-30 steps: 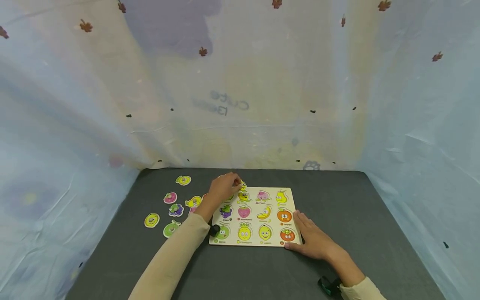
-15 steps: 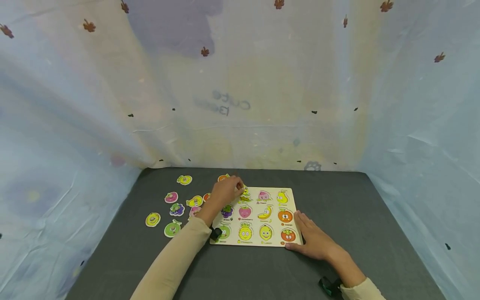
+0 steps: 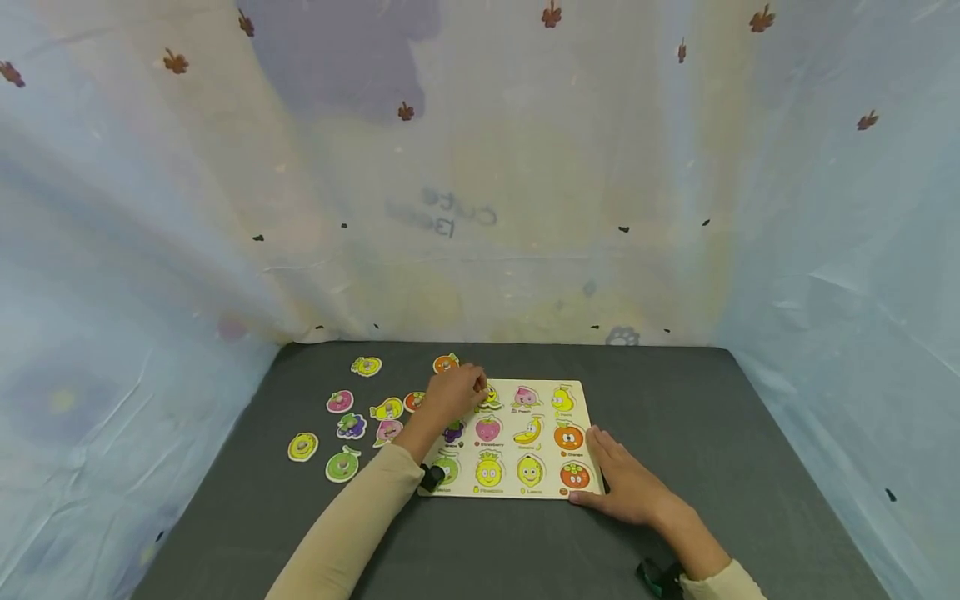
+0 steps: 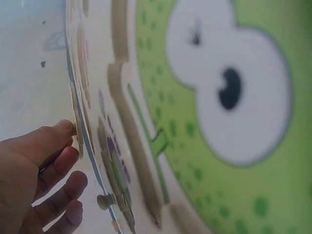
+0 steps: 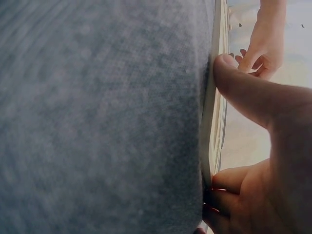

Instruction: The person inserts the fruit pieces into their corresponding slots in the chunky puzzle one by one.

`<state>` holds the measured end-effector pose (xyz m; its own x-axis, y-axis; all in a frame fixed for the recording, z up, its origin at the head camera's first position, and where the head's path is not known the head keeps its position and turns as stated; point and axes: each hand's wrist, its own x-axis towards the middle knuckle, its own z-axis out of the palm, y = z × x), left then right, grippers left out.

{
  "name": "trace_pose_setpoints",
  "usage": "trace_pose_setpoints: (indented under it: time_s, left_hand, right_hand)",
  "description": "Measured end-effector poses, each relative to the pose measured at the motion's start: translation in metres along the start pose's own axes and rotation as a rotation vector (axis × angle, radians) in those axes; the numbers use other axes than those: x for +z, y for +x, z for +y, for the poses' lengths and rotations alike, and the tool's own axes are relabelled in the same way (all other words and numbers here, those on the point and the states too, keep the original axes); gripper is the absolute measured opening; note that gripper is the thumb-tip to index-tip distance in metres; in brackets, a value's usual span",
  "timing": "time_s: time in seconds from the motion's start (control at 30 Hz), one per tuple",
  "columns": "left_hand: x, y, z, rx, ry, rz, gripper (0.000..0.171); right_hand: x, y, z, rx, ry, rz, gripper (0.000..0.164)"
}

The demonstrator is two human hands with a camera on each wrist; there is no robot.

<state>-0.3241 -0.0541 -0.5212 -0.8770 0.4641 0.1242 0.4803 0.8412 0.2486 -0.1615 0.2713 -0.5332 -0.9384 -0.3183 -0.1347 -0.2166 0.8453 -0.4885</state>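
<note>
A pale wooden fruit puzzle board (image 3: 507,425) lies on the dark tabletop. My left hand (image 3: 455,396) reaches over its far left corner and pinches a thin puzzle piece (image 4: 75,122), seen edge-on in the left wrist view. In the head view this yellow piece with a smiling face shows just past the fingertips, close over a printed yellow fruit near the board's far edge. My right hand (image 3: 630,483) rests at the near right corner, thumb (image 5: 226,66) along the front edge and fingers straight along the right side.
Left of the board lie several loose fruit pieces: green (image 3: 342,465), grape (image 3: 351,427), yellow round (image 3: 303,447), pink (image 3: 340,402), peach (image 3: 388,431) and pear (image 3: 387,408). An orange piece (image 3: 446,363) lies beyond the left hand. A patterned curtain (image 3: 480,167) surrounds the table (image 3: 675,400).
My left hand has come slightly back toward me with the yellow piece, lower over the printed yellow fruit. The orange piece behind it has come into view. The right hand stays put.
</note>
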Motion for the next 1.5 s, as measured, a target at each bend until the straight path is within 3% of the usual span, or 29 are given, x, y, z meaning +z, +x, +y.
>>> trace_pose_setpoints:
  time_s: [1.5]
  left_hand:
    - [0.0027, 0.0007, 0.0035, 0.003, 0.008, 0.015, 0.014]
  right_hand:
    - [0.0004, 0.0003, -0.0003, -0.01, 0.01, 0.006, 0.119]
